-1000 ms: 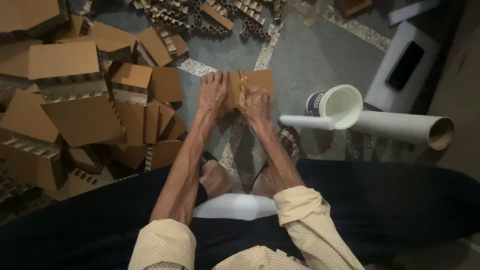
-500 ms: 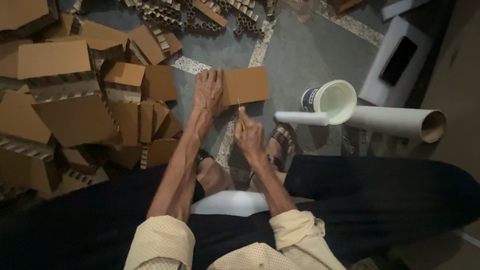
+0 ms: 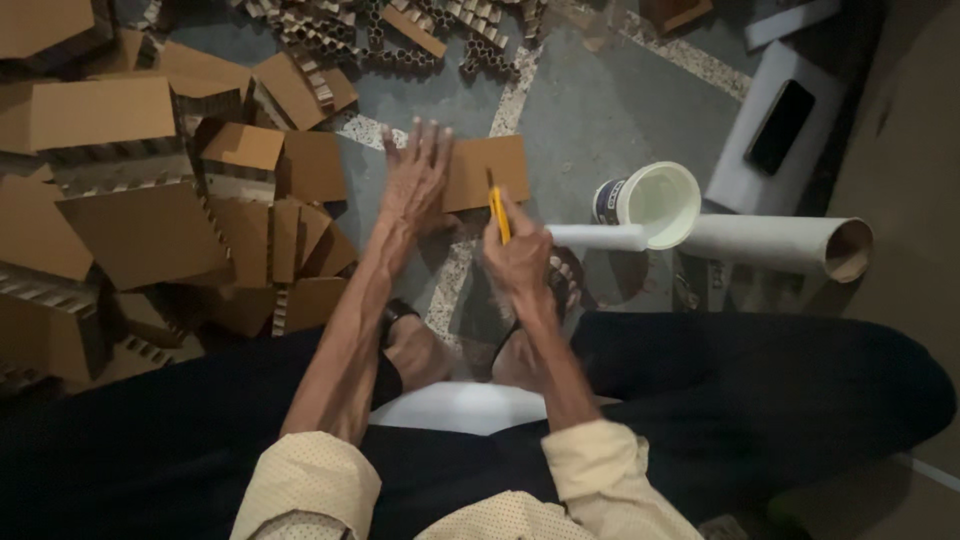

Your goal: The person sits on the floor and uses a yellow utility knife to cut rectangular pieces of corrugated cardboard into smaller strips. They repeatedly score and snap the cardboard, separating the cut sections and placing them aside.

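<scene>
Near frame centre, left hand (image 3: pixel 415 180) spread flat, fingers open, pressing on a brown cardboard piece (image 3: pixel 490 170) lying on the grey floor (image 3: pixel 600 110); right hand (image 3: pixel 518 255) just below it, clenched around a yellow pencil (image 3: pixel 498 212), tip touching the cardboard's lower edge; white bucket (image 3: pixel 655 205) right of centre, cardboard pile (image 3: pixel 150 220) at left

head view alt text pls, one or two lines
Seen from above, a left hand presses a cardboard piece flat on the floor while the right hand holds a yellow cutter at its edge. Cardboard scraps lie left, a white tub right.
</scene>
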